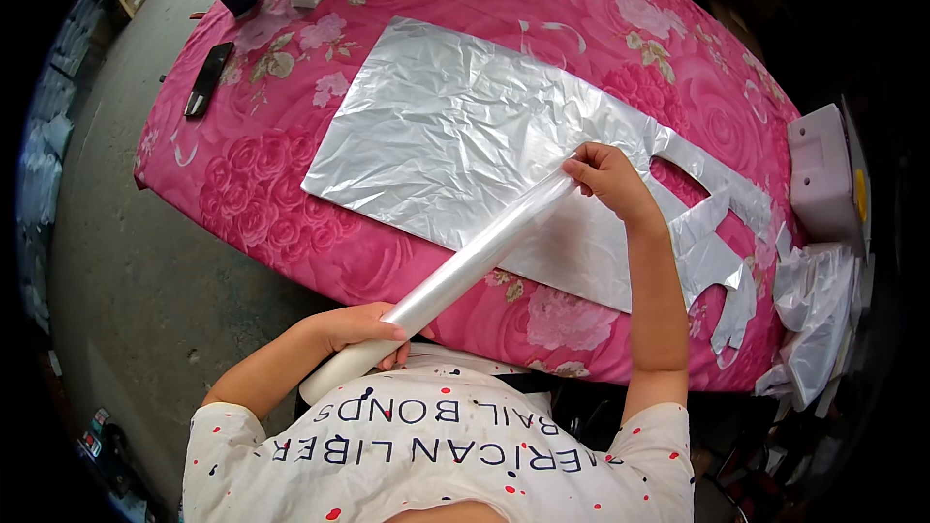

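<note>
Our left hand curls closed near our chest. Our right hand reaches forward, arm extended, fingers pinched.

Rolled plastic bags between 2 hands

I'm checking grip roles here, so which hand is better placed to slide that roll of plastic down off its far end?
The right hand, probably. It pinches the far tip of the rolled plastic above the flat plastic bags. The left hand wraps the near end by the body, anchoring it.

A small workshop for plastic bags: a counter under pink floral cloth carries a flat bag stack, with bare concrete floor and bundled bags beside.
</note>
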Available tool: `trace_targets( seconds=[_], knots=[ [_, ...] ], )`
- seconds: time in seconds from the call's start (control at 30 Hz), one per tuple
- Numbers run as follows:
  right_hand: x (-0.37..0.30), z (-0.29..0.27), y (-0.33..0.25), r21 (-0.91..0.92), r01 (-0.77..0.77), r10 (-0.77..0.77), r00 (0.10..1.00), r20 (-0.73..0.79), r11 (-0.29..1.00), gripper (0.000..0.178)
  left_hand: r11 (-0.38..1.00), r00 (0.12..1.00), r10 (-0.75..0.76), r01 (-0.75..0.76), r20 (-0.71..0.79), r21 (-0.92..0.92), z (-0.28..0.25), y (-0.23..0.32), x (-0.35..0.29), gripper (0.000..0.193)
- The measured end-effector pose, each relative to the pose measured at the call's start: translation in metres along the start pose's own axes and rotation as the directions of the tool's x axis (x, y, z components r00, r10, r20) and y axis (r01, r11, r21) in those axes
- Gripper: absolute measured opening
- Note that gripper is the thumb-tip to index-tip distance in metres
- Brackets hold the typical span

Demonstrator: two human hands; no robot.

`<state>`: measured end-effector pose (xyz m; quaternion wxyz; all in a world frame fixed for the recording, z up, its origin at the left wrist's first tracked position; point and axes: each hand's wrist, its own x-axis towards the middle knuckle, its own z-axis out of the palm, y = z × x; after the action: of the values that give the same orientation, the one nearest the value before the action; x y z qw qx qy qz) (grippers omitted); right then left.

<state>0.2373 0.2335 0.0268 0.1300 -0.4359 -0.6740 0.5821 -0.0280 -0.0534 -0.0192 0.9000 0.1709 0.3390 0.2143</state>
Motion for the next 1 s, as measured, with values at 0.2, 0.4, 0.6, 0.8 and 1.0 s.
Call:
trace_targets(
  seconds=[0.2, 0.4, 0.6, 0.8, 1.0],
  knots=[
    [0.015, -0.069, 0.021, -0.08, -0.019, -0.002, 0.967, -0.254, 0.997, 0.014, 0.986, 0.988, -0.118, 0.128, -0.102, 0.104, -0.01, 0.001, -0.017, 0.045],
    [0.013, -0.141, 0.046, 0.001, -0.067, 0.063, 0.931, -0.359, 0.998, 0.011, 0.807, 0.937, -0.262, 0.344, -0.23, 0.48, -0.024, -0.01, -0.063, 0.044],
    [0.032, -0.126, 0.035, -0.153, -0.073, 0.027, 0.957, -0.288, 0.986, 0.013, 0.204, 0.981, 0.039, 0.178, -0.189, 0.963, 0.012, 0.093, -0.042, 0.044],
    [0.061, -0.086, 0.018, -0.174, 0.03, -0.055, 0.988, -0.145, 0.984, 0.015, -0.342, 0.852, 0.515, 0.1, 0.098, 0.934, 0.039, 0.172, 0.059, 0.037],
    [0.076, -0.083, 0.02, -0.175, 0.033, -0.045, 0.997, -0.066, 0.984, 0.014, -0.646, 0.565, 0.47, -0.304, 0.678, 0.7, 0.03, 0.163, 0.135, 0.057]
  ],
)
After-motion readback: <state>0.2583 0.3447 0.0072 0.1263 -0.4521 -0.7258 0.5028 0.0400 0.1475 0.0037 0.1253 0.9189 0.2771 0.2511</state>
